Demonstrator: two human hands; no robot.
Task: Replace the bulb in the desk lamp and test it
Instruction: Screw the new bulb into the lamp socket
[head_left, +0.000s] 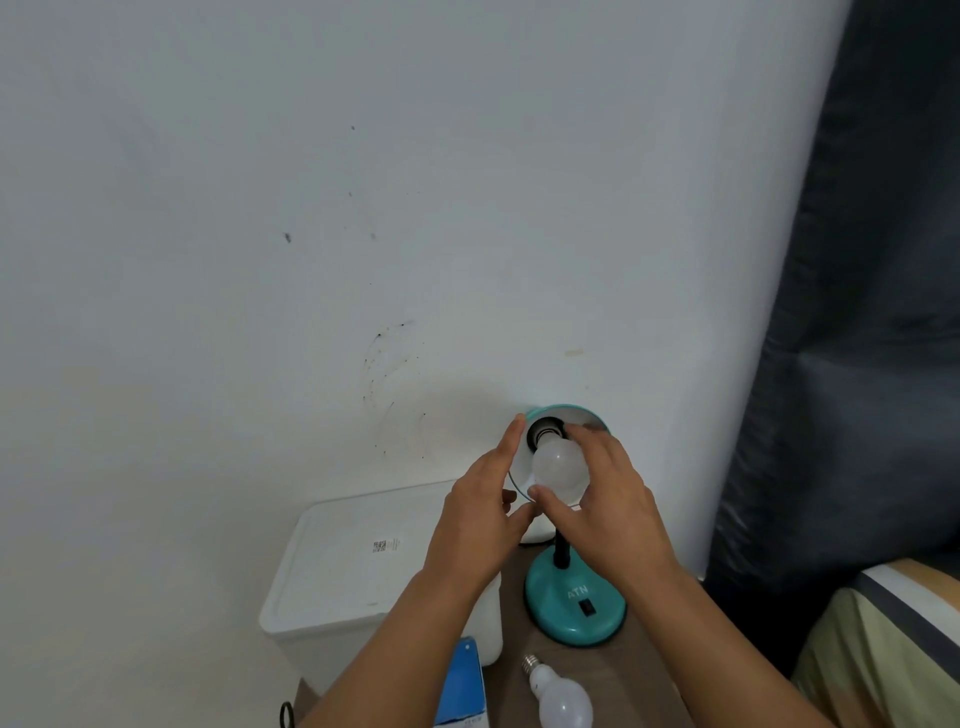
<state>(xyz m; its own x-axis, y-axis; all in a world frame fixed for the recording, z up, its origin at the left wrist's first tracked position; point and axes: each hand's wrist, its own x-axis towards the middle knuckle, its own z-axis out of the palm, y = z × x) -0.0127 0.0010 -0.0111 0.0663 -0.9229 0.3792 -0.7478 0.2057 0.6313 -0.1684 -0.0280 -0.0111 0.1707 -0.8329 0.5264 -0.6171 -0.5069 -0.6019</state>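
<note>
A teal desk lamp stands on a brown table, its round base (574, 605) carrying a black switch and its shade (569, 415) tilted toward me. A frosted white bulb (558, 467) sits with its neck at the black socket inside the shade. My right hand (608, 499) wraps around the bulb, thumb under it and fingers over its right side. My left hand (480, 514) is at the shade's left rim, fingers spread, thumb and a finger near the lower rim. Another white bulb (561, 696) lies on the table in front of the base, screw cap pointing away from me.
A white lidded plastic bin (358, 566) stands left of the lamp against the white wall. A blue bulb box (462, 686) lies at the table's near edge. A dark curtain (857, 312) hangs at the right, with striped bedding (893, 639) below it.
</note>
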